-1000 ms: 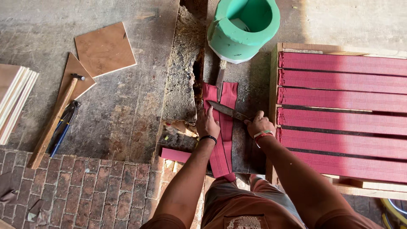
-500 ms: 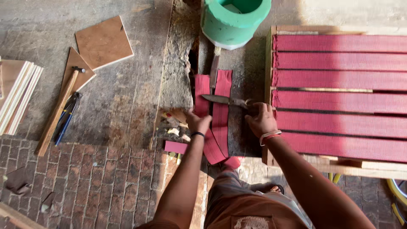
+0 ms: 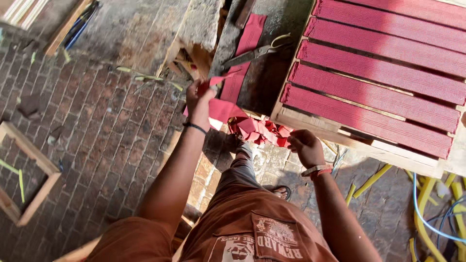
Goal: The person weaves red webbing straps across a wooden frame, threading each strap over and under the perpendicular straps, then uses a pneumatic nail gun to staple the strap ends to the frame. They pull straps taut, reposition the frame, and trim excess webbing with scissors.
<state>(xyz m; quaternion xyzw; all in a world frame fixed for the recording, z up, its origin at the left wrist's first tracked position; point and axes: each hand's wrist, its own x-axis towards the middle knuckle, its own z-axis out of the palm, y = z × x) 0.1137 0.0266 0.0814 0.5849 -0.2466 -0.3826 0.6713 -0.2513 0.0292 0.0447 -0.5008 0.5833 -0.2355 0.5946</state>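
My left hand [image 3: 198, 99] is pinched on a red cloth strip [image 3: 224, 109] at the near edge of a stone-topped bench [image 3: 272, 73]. The strip hangs down off the edge. My right hand [image 3: 305, 146] is curled on the end of a bunch of cut red strips [image 3: 259, 131] just below the bench edge. Further back on the bench, scissors [image 3: 252, 53] lie apart from both hands, across a longer red strip [image 3: 246, 46].
A wooden frame with red woven slats [image 3: 383, 82] rests on the bench at the right. There is brick floor [image 3: 107, 126] on the left, with an open wooden frame [image 3: 29, 194]. Yellow strips and a blue cord [image 3: 422, 199] lie at lower right. My sandalled foot [image 3: 279, 191] is below.
My right hand let go of the scissors, which now lie on the bench, and dropped to the bunch of strips. My left hand lifted a cut piece off the edge. The view tilted down.
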